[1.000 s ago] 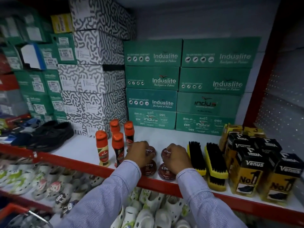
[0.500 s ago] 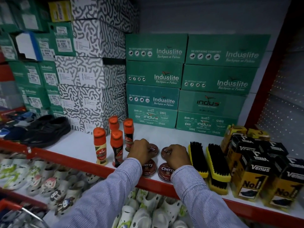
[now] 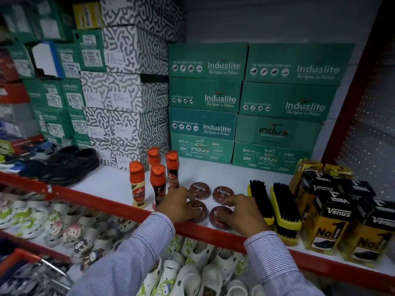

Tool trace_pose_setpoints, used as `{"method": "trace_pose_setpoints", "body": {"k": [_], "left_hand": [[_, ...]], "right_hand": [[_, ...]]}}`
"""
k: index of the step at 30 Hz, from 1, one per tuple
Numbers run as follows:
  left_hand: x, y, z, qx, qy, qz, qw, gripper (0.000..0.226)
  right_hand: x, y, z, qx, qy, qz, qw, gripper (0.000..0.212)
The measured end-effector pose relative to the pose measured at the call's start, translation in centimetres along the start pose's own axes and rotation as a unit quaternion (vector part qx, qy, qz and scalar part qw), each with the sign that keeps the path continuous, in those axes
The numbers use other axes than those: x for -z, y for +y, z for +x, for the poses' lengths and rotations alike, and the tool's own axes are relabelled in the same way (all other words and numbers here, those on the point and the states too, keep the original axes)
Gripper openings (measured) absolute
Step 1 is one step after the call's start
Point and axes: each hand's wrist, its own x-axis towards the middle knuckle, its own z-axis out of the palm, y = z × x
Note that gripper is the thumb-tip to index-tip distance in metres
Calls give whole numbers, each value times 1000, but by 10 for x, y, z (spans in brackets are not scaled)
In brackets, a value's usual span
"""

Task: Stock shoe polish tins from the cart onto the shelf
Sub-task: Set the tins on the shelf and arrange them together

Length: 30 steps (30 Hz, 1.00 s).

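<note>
Four round brown "Cherry" shoe polish tins lie flat in a two-by-two square on the white shelf (image 3: 111, 182), near its red front edge. The back-left tin (image 3: 199, 189) and back-right tin (image 3: 223, 193) are uncovered. My left hand (image 3: 177, 207) lies over the left side of the front-left tin (image 3: 198, 211), fingers loosely curved. My right hand (image 3: 243, 214) touches the right side of the front-right tin (image 3: 219, 216), its index finger stretched toward the back-right tin. Neither hand lifts a tin.
Several orange-capped Kiwi bottles (image 3: 137, 184) stand just left of the tins. Two yellow brushes (image 3: 284, 208) and Venus boxes (image 3: 333, 221) crowd the right. Green Induslite boxes (image 3: 205, 124) fill the back. Black shoes (image 3: 70, 165) sit left. The wire cart (image 3: 32, 278) shows bottom left.
Both hands have drawn back from the rear pair of tins to the front pair. The rear tins are now uncovered.
</note>
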Motion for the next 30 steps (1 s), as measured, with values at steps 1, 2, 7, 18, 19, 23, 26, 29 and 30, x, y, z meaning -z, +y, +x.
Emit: {"method": "trace_pose_setpoints", "body": {"k": [1,2,7,18,19,23,26,29,30], "left_hand": [[0,1,-5,-1,-9,2,1000,46],[0,2,-9,-2,-14,0,1000,44],[1,7,-15,-7,-7,-21,1000,39],[-2,2,-20,15,-3,-41,999,46],[-2,1,-20,13,-1,-42,999,46],[-5,0,-21,9,5,-47,999,46],[-8,-1,-21,7,6,-55,998,47],[-9,-2,-21,4,7,-62,998,47],[-10,-3,-20,2,8,-61,998,47]], "right_hand": [[-3,1,-2,-2,-15,-13,1000,43],[-6,1,-4,-1,-19,-19,1000,43],[-11,-3,-6,11,15,-10,1000,31],[-16,-8,-14,35,54,13,998,17],[-17,-9,-15,36,54,11,998,17],[-18,-8,-17,37,62,20,997,22],[-17,-9,-19,40,62,30,997,18],[-18,-9,-21,38,65,43,996,18],[-18,-10,-21,36,67,43,996,18]]}}
